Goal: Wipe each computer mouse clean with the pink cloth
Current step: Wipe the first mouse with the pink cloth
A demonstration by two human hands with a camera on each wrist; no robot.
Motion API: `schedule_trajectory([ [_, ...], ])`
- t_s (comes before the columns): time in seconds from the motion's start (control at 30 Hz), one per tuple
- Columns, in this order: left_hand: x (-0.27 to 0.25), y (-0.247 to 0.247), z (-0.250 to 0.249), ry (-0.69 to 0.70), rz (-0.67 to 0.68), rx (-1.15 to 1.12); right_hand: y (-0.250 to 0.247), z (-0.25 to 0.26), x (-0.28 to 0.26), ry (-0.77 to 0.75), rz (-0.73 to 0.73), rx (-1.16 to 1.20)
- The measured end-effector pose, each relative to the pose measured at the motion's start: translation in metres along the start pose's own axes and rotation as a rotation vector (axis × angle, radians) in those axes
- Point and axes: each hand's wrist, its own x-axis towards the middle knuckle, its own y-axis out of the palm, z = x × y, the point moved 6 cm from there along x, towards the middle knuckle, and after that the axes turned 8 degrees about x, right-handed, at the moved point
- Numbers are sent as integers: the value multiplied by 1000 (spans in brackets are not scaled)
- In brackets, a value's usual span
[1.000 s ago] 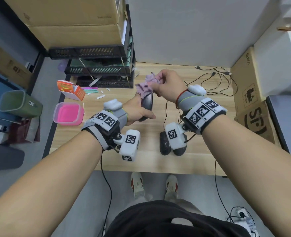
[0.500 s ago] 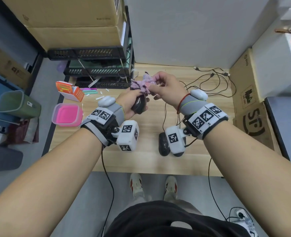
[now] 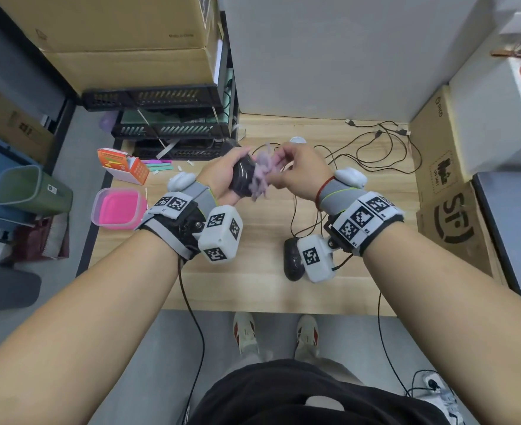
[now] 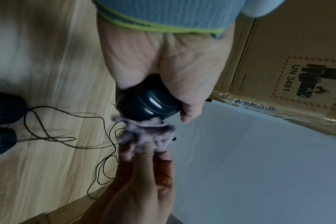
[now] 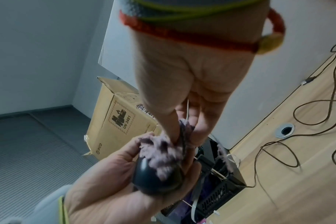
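Left hand [image 3: 222,176] grips a black computer mouse [image 3: 242,179], lifted clear of the worktop [image 3: 253,289] and turned so its glossy shell faces the right hand [image 3: 299,173]. Right hand pinches the bunched pink cloth [image 3: 260,176] between thumb and fingertips [image 5: 171,133], cloth pressed onto the mouse's shell; the cloth is blurred, likely mid-stroke. Compared with a second ago, the mouse has been raised higher and further from the body, and rotated: then it lay more flat under the left palm with the cloth at its far end, now the cloth sits across the side of the shell. Half a second ago the cloth was above the mouse; it has since come down along it. Judgement: wiping of this mouse is well under way, covering a fresh face. Two more dark mice [image 4: 4,121] lie side by side on the worktop near the right wrist, only one [image 3: 293,259] showing in the head view, cables [image 3: 375,154] trailing toward the back; whether they are done cannot be told. Pink tub [image 3: 118,208] at the left edge.
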Motion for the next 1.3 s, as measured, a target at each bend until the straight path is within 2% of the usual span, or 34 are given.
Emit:
schedule_trajectory([
  [0.07,0,7,-1,24,51,12,-4,4,4,-30,-73,59],
  [0.13,-5,15,-4,10,89,71,6,16,4,-90,41,112],
  [0.2,-6,17,0,-96,160,91,17,27,-1,-127,170,111],
  [0.27,-6,11,0,-162,155,71,20,28,-4,-107,254,94],
  [0.33,-7,6,-2,-106,88,88,15,19,-3,-46,289,104],
  [0.47,-20,14,-3,-44,158,-72,-12,2,6,-17,119,114],
  [0.63,-16,0,-2,-48,-20,132,-31,12,15,-76,-156,284],
  [0.73,-15,3,0,-46,-52,155,-25,21,16,-104,-114,298],
  [0.8,-14,5,-1,-39,-43,185,-12,32,11,-168,-6,199],
  [0.87,-11,6,1,-17,-30,232,-2,35,9,-207,28,74],
  [1.0,-14,8,7,-15,-60,333,-15,23,20,-147,-178,9],
  [1.03,-13,7,8,-20,-76,334,-14,23,20,-154,-153,-3],
  [1.13,-10,7,7,-50,-100,263,4,33,12,-205,63,-40],
  [1.17,-9,4,7,-68,-118,264,8,37,8,-217,95,-53],
  [1.2,-8,3,8,-77,-126,282,7,37,8,-217,72,-61],
  [1.3,-9,3,9,-71,-139,330,-9,32,16,-177,-121,-61],
])
